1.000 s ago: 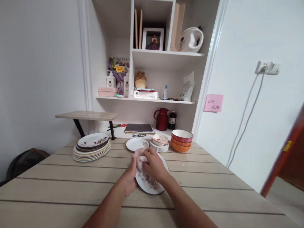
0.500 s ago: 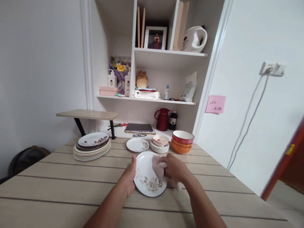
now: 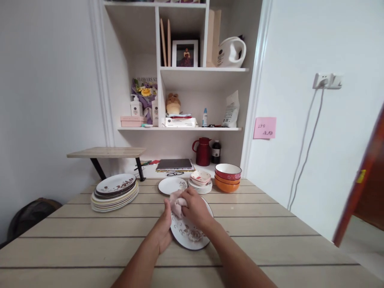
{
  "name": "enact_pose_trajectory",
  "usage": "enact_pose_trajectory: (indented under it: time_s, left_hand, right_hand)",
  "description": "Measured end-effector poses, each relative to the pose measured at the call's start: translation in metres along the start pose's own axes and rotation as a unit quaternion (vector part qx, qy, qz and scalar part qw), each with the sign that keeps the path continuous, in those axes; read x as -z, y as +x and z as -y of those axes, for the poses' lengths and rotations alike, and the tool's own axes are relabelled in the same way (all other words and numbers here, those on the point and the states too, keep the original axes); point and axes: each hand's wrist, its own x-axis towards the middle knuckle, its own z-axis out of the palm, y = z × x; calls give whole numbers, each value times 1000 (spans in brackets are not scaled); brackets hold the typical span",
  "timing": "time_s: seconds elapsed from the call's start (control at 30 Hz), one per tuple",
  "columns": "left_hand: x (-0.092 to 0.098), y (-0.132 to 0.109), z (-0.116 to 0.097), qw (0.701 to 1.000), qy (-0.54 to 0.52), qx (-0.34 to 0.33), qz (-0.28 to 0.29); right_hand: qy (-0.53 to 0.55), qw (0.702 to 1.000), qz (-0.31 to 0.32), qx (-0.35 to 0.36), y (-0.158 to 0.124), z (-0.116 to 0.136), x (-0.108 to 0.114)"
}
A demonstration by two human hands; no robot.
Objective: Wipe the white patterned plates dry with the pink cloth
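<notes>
Step looks like wiping the flowered plate (image 3: 192, 237) w/ the pink cloth (image 3: 176, 201). To do it well, IMO: keep the cloth bunched thick under my fingers, press light & even, cover the far-L rim first, then the whole face incl. the flower print nr the bottom. Rim grip shd be firm, b/c a glazed edge prob. slips if I push hard.

Plate's right in front of me over the tabletop (image 3: 75, 253), face tipped my way; can't tell if its underside touches the wood.

Pose: my L hand (image 3: 163, 233) holds the L rim, thumb up along the edge, other fingers mostly hidden, prob. underneath. My R hand (image 3: 196, 209) is bunched round the cloth at the plate's upper L, back of hand up, forearm diag. from lower R.
</notes>
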Motion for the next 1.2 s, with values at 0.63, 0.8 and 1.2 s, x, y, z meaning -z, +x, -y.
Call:
enact_pose_trajectory:
  time_s: [0.63, 0.8, 1.2]
  left_hand:
    - [0, 0, -1, 999, 0, 2, -44]
    - [1, 2, 2, 999, -10, 10, -50]
    - [5, 4, 0, 999, -28, 16, -12]
  right_hand:
    - [-114, 980, 108, -123, -20, -37, 50]
    - [-43, 959, 277, -54, -33, -20, 51]
    - [-39, 999, -17, 5, 2, 0, -2]
